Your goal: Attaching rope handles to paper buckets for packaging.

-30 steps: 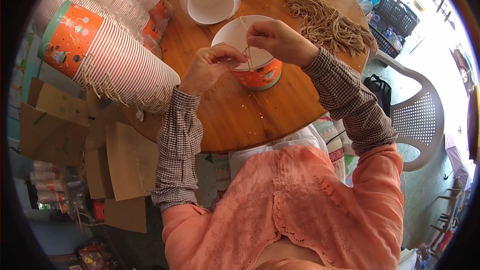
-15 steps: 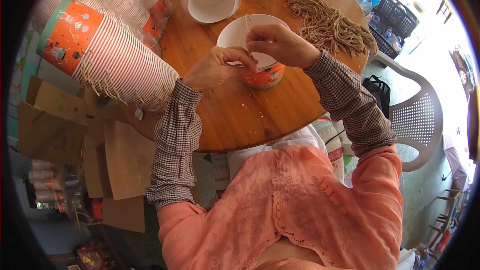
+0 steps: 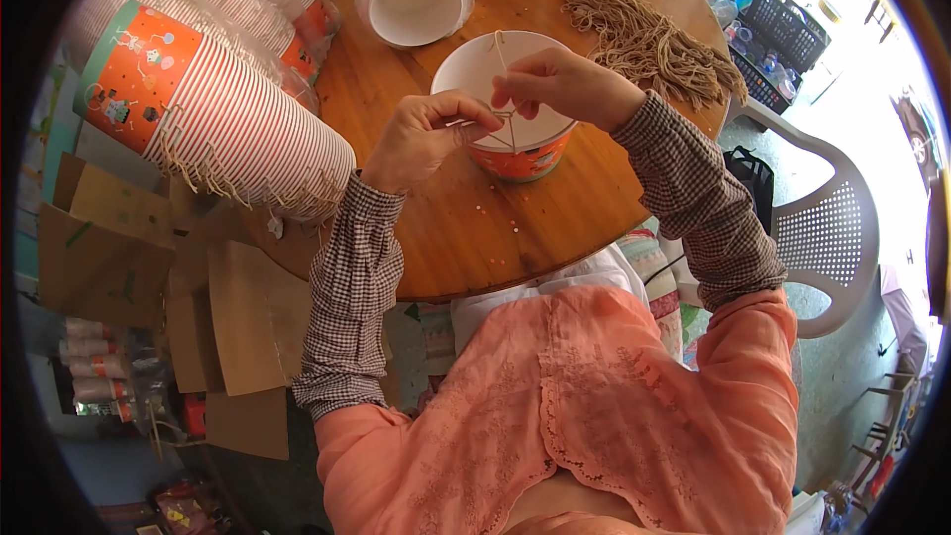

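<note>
An orange, green-based paper bucket [image 3: 530, 160] with a white inside stands upright before me on the table. A thin beige cord [image 3: 499, 52] comes from its far rim, and cord also shows at its near rim. Over the bucket's mouth, my left hand [image 3: 421, 134] pinches the cord between thumb and fingers. My right hand [image 3: 570, 87], just to its right, is closed on the cord too. A small loop or crossing of cord shows between the fingertips. Beyond my right hand lies a loose bundle of beige cords [image 3: 654, 45].
At the left leans a long stack of nested paper buckets [image 3: 258, 129] with cord ends hanging. A plastic-wrapped white bucket [image 3: 416, 5] stands at the back. Cardboard boxes [image 3: 253, 307] lie below left; a white plastic chair [image 3: 827, 228] stands right of the round wooden table [image 3: 446, 248].
My hands have drawn slightly apart, the right one moving up and right, the left one a little left. The cord crossing between them now shows.
</note>
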A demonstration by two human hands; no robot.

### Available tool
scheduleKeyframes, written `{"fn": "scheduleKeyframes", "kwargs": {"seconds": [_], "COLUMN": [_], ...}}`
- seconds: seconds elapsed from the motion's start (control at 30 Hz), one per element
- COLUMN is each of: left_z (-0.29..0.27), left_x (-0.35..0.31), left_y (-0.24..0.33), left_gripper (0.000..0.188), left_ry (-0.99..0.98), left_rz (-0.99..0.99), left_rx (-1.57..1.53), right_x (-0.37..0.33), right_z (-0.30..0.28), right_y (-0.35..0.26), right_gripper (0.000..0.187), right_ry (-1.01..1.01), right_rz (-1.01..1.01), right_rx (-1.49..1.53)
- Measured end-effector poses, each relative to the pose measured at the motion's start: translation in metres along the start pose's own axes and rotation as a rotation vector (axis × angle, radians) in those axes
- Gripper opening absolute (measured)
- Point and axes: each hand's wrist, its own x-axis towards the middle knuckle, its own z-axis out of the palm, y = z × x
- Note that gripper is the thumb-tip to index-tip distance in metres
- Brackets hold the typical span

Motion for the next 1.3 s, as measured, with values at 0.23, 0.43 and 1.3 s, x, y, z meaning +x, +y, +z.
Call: {"fn": "scheduleKeyframes", "kwargs": {"seconds": [0.23, 0.43, 1.3], "left_z": [0.003, 0.007, 0.036], "left_x": [-0.003, -0.008, -0.001], "left_y": [0.001, -0.006, -0.006], "left_gripper": [0.012, 0.014, 0.017], "left_ry": [0.019, 0.094, 0.554], "left_rz": [0.059, 0.180, -0.118], "left_rx": [0.041, 0.089, -0.548], "right_x": [0.003, 0.004, -0.009], "right_z": [0.000, 0.004, 0.042], "right_y": [0.007, 0.002, 0.008], "right_gripper": [0.017, 0.016, 0.022], "right_ry": [-0.086, -0.024, 0.413], "right_rz": [-0.048, -0.023, -0.350], "right_rx": [-0.115, -0.028, -0.136]}}
